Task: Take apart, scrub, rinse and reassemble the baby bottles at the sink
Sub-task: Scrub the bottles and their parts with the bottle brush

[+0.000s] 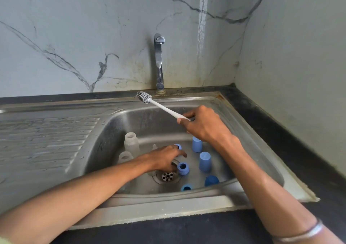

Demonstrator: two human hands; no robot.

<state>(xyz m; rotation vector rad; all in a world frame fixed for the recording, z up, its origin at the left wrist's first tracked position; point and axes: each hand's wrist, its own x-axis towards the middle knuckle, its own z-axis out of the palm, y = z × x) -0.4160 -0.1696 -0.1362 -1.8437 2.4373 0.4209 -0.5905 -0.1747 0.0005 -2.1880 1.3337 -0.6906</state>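
We have all the bottles [131,143] apart in the sink [243,123]. Our right hand [203,123] holds the brush [144,97]; our left hand [165,159] grabs a piece. Scrubbing comes next.

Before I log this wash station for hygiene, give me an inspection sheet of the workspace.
Surface: steel sink with drainboard, stained rim by the tap.
Job's things: two clear bottles in the basin; blue caps and rings scattered round the drain.
Clutter: nothing seen.
Hands: right hand holds the bottle brush above the basin; left hand reaches down near the drain, grip unclear.
Cables: nothing seen.
Surroundings: marbled wall, dark counter.
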